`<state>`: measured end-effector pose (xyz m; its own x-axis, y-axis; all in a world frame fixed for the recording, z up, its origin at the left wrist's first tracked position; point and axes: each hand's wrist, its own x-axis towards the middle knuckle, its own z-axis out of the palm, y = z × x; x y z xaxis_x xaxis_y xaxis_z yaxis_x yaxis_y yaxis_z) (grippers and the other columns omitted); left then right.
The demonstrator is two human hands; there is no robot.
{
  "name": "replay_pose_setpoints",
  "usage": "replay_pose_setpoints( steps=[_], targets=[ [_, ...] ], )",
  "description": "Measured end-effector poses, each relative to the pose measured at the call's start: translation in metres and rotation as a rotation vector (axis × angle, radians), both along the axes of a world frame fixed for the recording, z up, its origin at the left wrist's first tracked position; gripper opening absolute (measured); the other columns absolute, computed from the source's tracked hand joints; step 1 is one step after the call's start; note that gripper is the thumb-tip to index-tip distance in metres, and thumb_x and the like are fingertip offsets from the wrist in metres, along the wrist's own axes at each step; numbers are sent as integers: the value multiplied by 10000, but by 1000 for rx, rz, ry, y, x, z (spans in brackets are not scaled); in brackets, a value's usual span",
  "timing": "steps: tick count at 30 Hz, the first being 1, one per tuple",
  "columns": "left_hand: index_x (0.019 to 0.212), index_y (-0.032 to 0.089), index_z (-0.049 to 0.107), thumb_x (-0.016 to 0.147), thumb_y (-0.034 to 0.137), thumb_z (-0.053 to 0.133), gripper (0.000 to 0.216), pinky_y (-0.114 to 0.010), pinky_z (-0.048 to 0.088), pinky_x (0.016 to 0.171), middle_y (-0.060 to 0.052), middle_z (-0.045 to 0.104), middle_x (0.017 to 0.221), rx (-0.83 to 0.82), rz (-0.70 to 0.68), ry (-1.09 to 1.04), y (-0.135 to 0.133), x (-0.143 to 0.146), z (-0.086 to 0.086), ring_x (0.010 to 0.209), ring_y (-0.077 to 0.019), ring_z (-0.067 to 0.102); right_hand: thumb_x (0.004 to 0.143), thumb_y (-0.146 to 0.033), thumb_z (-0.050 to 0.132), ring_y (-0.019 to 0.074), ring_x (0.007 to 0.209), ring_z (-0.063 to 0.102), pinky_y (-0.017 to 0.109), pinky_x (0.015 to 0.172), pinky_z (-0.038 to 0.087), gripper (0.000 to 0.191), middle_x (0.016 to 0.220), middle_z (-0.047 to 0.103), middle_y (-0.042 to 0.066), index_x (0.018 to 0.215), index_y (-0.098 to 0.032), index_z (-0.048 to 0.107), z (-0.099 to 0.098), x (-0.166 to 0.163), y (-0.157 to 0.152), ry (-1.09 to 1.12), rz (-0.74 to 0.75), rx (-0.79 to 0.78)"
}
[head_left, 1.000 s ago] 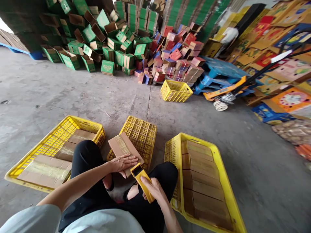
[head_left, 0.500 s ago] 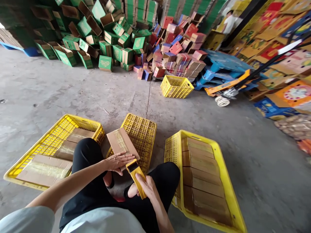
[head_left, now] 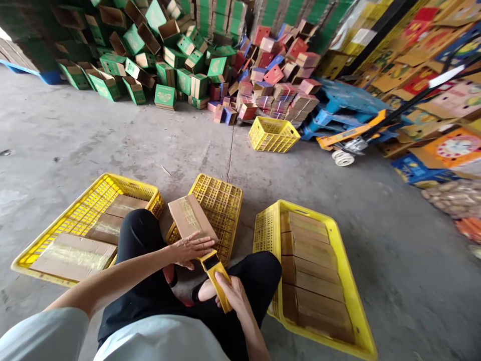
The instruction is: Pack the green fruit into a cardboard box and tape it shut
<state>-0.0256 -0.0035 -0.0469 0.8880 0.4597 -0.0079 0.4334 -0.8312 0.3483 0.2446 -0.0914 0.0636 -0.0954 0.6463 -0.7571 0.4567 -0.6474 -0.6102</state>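
Observation:
A brown cardboard box (head_left: 191, 216) with clear yellowish tape along its top rests on an upturned yellow crate (head_left: 224, 210) between my knees. My left hand (head_left: 191, 248) lies flat on the near end of that box, fingers stretched out. In my right hand (head_left: 231, 291) is a yellow tape dispenser (head_left: 216, 278), the fingers wrapped round its body. Its dark-slotted end points up and left, close to the box's near edge and my left fingertips. Whether it touches the box I cannot tell.
At left a yellow crate (head_left: 80, 203) holds several taped boxes (head_left: 73, 256). Another crate (head_left: 351, 250) at right holds a row of boxes (head_left: 315, 271). Farther off are a small yellow crate (head_left: 273, 135), piled green cartons (head_left: 184, 80), blue pallets (head_left: 341, 103) and a pallet jack (head_left: 355, 138).
The whole view has shifted slightly. My left hand remains on the box and my right hand still grips the tape dispenser. The person in the background at right is out of sight now.

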Motion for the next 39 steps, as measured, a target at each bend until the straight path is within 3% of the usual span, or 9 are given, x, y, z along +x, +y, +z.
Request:
replay_pose_setpoints(
  steps=[4,11,16,20,25,28,32,36,39],
  targets=[
    [1752,181,71,946,572,675,1080,-518,99,1342,-156,234,1781,-23,-9,-37,-6,7,0,1645,-335,254,999,-705,513,191,506,686,234,495,537,587,566,676,58,846,-165,684,-3,-1,-4,0,20,9],
    [1754,243,49,961,540,652,1040,-494,99,1343,-121,232,1786,-108,-16,-38,0,2,8,1639,-322,278,975,-710,522,193,493,687,244,474,537,574,559,675,47,880,-165,675,0,5,-16,-4,10,20],
    [1753,219,52,964,554,654,1048,-501,81,1343,-136,185,1791,-116,1,-2,-2,2,12,1650,-321,243,969,-721,525,187,487,692,234,467,532,581,560,684,41,895,-169,691,1,13,-30,4,11,40],
    [1752,222,46,955,614,664,1082,-503,77,1345,-141,202,1786,-69,1,7,-2,2,11,1648,-329,249,991,-729,518,187,475,688,230,453,524,621,551,687,53,891,-157,740,-15,16,-31,-10,3,30],
    [1753,221,15,1056,700,472,962,-480,105,1351,-148,221,1781,27,55,-47,-8,3,1,1638,-310,284,993,-712,570,194,483,688,243,478,552,596,559,697,63,873,-157,753,-45,12,-28,35,-45,47],
    [1755,211,24,1097,672,376,877,-472,211,1335,-159,231,1780,63,166,-106,-8,3,-8,1635,-311,291,988,-714,579,200,507,695,260,521,585,602,566,693,70,795,-163,725,-58,6,-26,52,-64,67],
    [1749,226,142,1115,650,299,778,-492,313,1301,-149,311,1762,85,501,-220,14,-12,-12,1628,-317,309,1020,-650,575,190,506,686,253,509,576,546,565,669,56,830,-156,706,-67,-3,-19,66,-88,78],
    [1728,145,153,1136,578,179,734,-640,341,1251,-251,361,1714,130,779,-266,55,-50,-1,1622,-385,303,1036,-569,598,187,525,695,261,526,599,434,579,652,33,891,-171,692,-64,-10,-11,84,-106,100],
    [1646,165,362,1133,535,228,646,-666,364,1222,-250,514,1602,155,889,-280,76,-78,11,1562,-403,414,1025,-562,621,209,545,712,285,533,613,416,592,655,43,882,-178,688,-60,-13,-7,99,-110,124]
  ],
)
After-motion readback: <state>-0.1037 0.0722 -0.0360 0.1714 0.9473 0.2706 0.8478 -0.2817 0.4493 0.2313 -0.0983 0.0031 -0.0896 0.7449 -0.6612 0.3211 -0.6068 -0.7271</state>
